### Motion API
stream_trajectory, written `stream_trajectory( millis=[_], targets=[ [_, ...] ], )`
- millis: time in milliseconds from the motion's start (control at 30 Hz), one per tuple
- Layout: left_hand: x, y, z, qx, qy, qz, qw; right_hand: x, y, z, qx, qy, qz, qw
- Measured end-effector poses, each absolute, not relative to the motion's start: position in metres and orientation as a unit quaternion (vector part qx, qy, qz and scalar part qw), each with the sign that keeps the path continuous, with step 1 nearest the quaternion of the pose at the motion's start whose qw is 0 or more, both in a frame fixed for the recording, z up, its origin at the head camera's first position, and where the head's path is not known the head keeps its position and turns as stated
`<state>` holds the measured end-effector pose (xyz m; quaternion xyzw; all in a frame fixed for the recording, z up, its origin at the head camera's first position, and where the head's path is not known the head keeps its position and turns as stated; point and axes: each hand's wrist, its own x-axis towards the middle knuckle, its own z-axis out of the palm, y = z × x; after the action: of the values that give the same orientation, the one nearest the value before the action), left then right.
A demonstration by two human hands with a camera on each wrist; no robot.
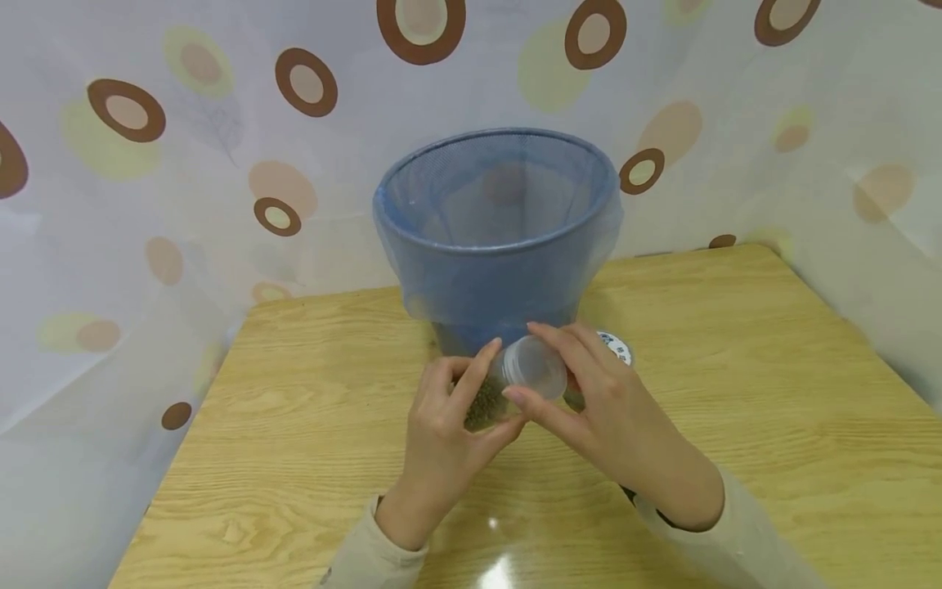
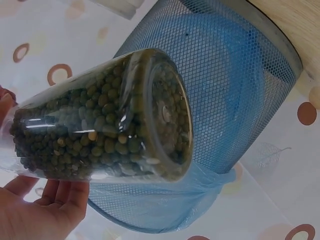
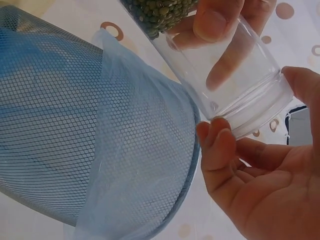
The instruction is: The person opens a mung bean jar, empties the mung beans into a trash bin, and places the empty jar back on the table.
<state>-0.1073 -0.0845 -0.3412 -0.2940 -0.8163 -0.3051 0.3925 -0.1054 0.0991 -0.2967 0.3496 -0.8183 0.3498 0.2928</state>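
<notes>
My left hand (image 1: pixel 441 421) grips a clear plastic jar (image 2: pixel 100 120) around its body, tilted so that its mouth points toward my right hand. Small green beans (image 3: pixel 162 11) fill the part near the base; the section by the mouth holds none. A translucent screw lid (image 1: pixel 543 370) sits at the jar's mouth. My right hand (image 1: pixel 607 405) pinches this lid by its rim between thumb and fingers. In the right wrist view, the lid (image 3: pixel 267 110) lies against the neck, with the fingertips at its edge.
Just behind the jar stands a mesh wastebasket (image 1: pixel 508 278) lined with a thin blue bag (image 3: pixel 135 125). A round white printed top (image 1: pixel 616 347) shows partly behind my right hand. All stand on a wood-grain table (image 1: pixel 309 442), with patterned sheeting (image 1: pixel 221 164) around it.
</notes>
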Motion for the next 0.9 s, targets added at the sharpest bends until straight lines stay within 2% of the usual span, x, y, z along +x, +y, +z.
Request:
stream_trajectory(
  millis=[200,600,900],
  targets=[
    [-0.1066,-0.0812,-0.3435,-0.291,-0.813,-0.309,0.398,-0.1037,0.1016,-0.2955,0.326,-0.833,0.335,0.296],
    [-0.1062,-0.0811,-0.3432,-0.290,-0.816,-0.319,0.387,-0.1087,0.1032,-0.2969,0.348,-0.820,0.336,0.306],
    [-0.1079,-0.0802,-0.3446,-0.298,-0.808,-0.314,0.399,-0.1096,0.1032,-0.2971,0.348,-0.823,0.332,0.303]
  ],
)
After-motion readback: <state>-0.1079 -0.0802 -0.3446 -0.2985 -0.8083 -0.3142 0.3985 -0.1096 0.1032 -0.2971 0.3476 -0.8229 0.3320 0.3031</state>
